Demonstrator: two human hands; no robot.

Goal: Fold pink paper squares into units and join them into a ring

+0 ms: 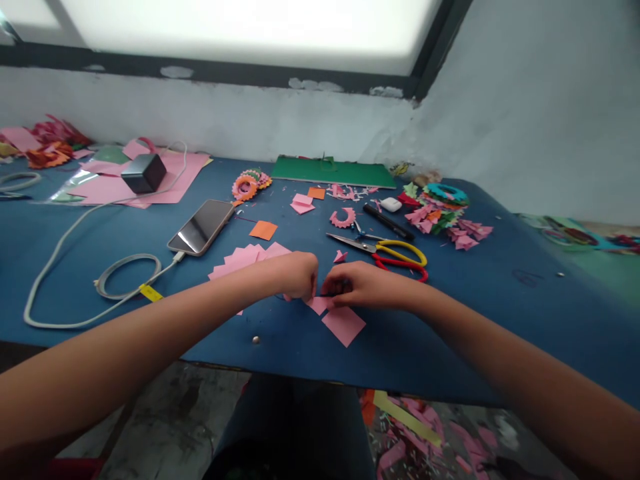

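Note:
My left hand is closed, its fingertips pinching a small piece of pink paper just above the table. Close beside it, my right hand has its fingers curled at the same paper. A thin dark tool shows at the right fingertips, too small to name. Below the right hand lies a pink paper square. Overlapping pink squares fan out behind my left forearm. Scissors with yellow and red handles rest beyond my right hand, near a small folded pink piece.
A phone on a white cable lies left, near a dark cube. Orange squares, a black pen, a white case, folded paper rings and a green board lie farther back. Scraps litter the floor.

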